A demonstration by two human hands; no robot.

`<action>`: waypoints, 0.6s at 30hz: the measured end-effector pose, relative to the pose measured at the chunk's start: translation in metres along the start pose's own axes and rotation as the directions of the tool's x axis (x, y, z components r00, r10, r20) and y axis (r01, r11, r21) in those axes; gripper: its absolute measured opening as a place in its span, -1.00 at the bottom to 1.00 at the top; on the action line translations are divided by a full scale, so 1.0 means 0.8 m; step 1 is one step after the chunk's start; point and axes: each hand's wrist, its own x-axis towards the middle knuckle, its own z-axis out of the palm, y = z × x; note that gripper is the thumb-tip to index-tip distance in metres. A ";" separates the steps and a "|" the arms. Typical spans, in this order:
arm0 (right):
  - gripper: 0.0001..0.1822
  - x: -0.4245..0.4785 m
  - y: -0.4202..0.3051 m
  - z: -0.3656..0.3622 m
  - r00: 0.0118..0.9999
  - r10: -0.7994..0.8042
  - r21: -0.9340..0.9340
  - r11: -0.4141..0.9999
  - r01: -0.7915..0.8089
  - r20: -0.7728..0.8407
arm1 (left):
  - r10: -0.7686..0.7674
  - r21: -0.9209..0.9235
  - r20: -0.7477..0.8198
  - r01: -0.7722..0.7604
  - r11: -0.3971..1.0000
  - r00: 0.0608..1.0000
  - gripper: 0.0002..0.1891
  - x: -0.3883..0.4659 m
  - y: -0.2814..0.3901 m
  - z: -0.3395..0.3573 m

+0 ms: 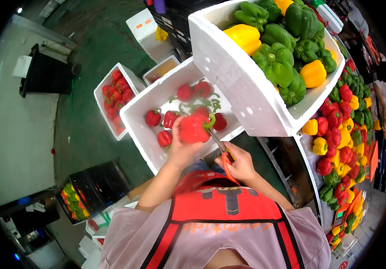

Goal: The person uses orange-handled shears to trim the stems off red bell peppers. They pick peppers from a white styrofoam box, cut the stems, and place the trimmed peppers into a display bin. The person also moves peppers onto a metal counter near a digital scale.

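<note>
My left hand (181,147) holds a red bell pepper (194,128) on its side, its green stem pointing right. Orange-handled scissors (225,159) are in my right hand (240,162), with the blades reaching up to the pepper beside its stem; how far apart the blades are, I cannot tell. Below both hands is a white foam box (138,129). Several red peppers lie in it, among them one at the left (153,118) and one at the right (219,121). Cut green stem pieces (215,102) are scattered on its floor.
A larger foam box (246,114) of green and yellow peppers stands at upper right. Mixed peppers (339,148) cover a table on the right. To the left, a smaller foam box (135,78) holds red peppers. Black crates (95,188) and a black bin (50,72) stand on the green floor.
</note>
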 end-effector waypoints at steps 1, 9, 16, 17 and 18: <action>-0.46 -0.001 -0.002 0.001 1.000 0.017 0.013 1.000 -0.017 0.005 | 0.016 0.033 -0.007 -0.015 0.999 1.000 -0.03 -0.002 -0.002 0.001; -0.59 -0.006 0.016 0.010 0.999 0.027 -0.079 0.997 -0.024 0.027 | 0.121 0.214 -0.047 -0.108 0.971 0.992 -0.01 -0.010 -0.016 -0.004; -0.65 -0.008 0.024 0.007 0.997 0.031 -0.026 0.999 -0.030 0.066 | 0.102 0.184 -0.121 -0.079 0.980 0.987 -0.02 -0.022 -0.009 0.012; -0.65 -0.008 0.026 0.006 0.997 0.042 0.002 0.999 -0.042 0.068 | 0.115 0.178 -0.122 -0.092 0.980 0.986 -0.04 -0.022 -0.006 0.015; -0.66 -0.009 0.028 0.004 0.996 0.052 0.028 0.998 -0.054 0.069 | 0.127 0.171 -0.122 -0.106 0.980 0.984 -0.05 -0.022 -0.005 0.017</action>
